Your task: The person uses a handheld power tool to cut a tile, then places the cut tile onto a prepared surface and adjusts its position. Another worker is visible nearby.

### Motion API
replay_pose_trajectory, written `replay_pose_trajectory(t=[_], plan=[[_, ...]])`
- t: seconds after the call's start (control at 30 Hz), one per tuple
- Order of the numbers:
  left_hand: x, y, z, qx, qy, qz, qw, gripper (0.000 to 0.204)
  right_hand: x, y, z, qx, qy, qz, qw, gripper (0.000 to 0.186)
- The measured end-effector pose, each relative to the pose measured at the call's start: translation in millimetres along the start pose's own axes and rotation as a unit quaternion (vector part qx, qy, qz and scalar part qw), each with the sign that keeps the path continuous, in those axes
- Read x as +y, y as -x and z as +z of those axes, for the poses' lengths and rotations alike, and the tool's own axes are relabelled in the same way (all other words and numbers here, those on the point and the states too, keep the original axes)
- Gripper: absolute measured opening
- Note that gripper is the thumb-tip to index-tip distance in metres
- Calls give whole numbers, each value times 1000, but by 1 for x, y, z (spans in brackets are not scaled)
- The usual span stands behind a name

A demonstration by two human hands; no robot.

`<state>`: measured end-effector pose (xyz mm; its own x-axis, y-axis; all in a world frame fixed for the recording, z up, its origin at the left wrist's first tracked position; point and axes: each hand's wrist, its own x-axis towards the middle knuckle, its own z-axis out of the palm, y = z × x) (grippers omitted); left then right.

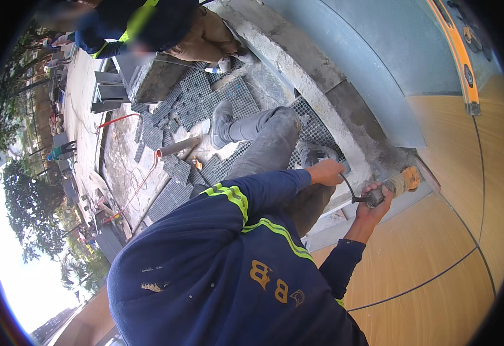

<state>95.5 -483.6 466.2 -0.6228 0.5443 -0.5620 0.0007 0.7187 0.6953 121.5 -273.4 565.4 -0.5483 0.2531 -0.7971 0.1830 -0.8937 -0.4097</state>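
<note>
My right hand (372, 203) is closed around the body of an angle grinder (399, 183), which points at the foot of a concrete kerb (327, 109). Its black cable (347, 187) curves up to my left hand (327, 172). That hand reaches across my bent knee in grey trousers (269, 144), fingers curled at the kerb's edge beside a small grey piece; I cannot tell whether it grips anything. My navy jacket with yellow-green stripes (223, 271) fills the lower middle.
Dark grey mesh tiles (197, 95) lie scattered over rough ground, with a pipe (177, 147) and a red hose (116, 120) among them. Another person (165, 29) crouches at the top. Tan wood-look panels (454, 230) lie right, a grey-blue panel (379, 57) above them.
</note>
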Motion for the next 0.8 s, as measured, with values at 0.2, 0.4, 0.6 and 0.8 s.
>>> replay_pose_trajectory(t=[0.2,0.4,0.6,0.8], plan=[[-171,-35,-93,232,-20,-272,934,36,24,19,-9,24,52,-19,998,22],[-353,43,-261,436,-71,-311,841,41,119,12,-6,64,148,-65,985,27],[-568,181,-325,456,-159,-371,793,59,266,25,43,2,234,-121,965,27],[-744,275,-315,424,43,-493,758,66,477,43,121,10,274,-86,958,21]])
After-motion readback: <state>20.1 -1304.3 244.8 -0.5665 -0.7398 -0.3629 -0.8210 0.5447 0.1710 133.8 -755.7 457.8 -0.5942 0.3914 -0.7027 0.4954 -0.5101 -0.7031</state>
